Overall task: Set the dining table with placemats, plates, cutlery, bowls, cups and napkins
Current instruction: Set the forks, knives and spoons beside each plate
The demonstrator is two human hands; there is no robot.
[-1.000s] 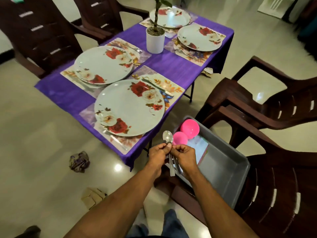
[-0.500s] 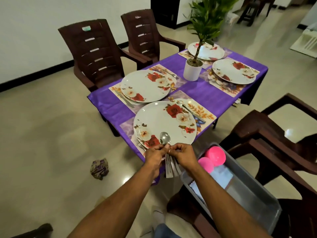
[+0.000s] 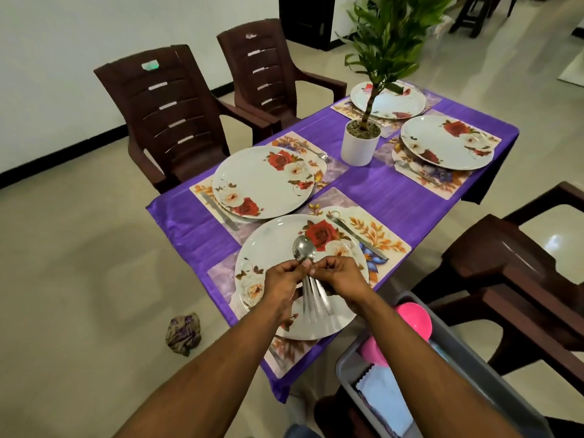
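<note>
Closest in, a grey tub (image 3: 471,371) on the right has pink bowls (image 3: 415,320) and a folded cloth in it. Just past that, left hand (image 3: 282,284) and right hand (image 3: 343,278) both pinch a bunch of spoons (image 3: 305,249) over the nearest floral plate (image 3: 271,245). Further back are three more plates and a potted plant (image 3: 361,143).

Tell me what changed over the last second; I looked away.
Both hands, left hand and right hand, carried the spoons from above the grey bin to over the nearest plate. Grip unchanged; nothing set down. Table settings and pink bowls stayed put.
</note>
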